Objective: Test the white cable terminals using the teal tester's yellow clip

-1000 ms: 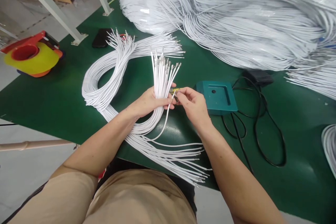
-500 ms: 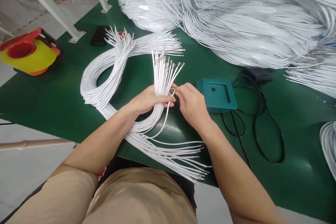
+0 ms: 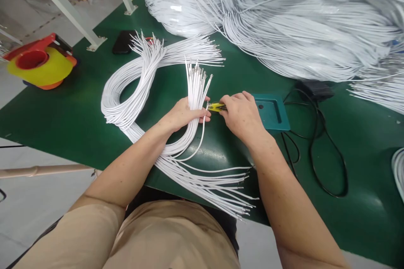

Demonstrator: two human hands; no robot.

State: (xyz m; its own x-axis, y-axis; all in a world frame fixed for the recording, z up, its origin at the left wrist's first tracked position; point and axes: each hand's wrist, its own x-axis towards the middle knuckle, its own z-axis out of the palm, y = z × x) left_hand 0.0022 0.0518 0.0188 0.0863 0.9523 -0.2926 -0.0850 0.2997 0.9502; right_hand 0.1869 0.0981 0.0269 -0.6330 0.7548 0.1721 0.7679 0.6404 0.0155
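My left hand [image 3: 184, 113] is closed round an upright bundle of white wires [image 3: 196, 88], thumb across the front, their metal-tipped ends pointing up. One wire [image 3: 202, 132] stands apart at the bundle's right side and curves down to the table. My right hand [image 3: 241, 113] grips a small yellow plier-like tool [image 3: 216, 107], mostly covered by the fingers. The tool points left, its tip close beside that single wire's end near my left fingers. Whether the tip touches the wire I cannot tell. Below, more white wire ends [image 3: 221, 189] fan out to the right.
A looped wire bundle [image 3: 110, 96] lies left on the green table [image 3: 63, 122]. Large white wire coils [image 3: 299, 29] fill the back. A teal tray-like device [image 3: 276, 124] and black cables [image 3: 311, 159] sit right. A yellow-and-red tape dispenser [image 3: 47, 65] stands far left.
My right hand has moved a little right, away from the left hand, and more of the yellow tool shows. The left hand still holds the bundle, whose tips stand closer together.
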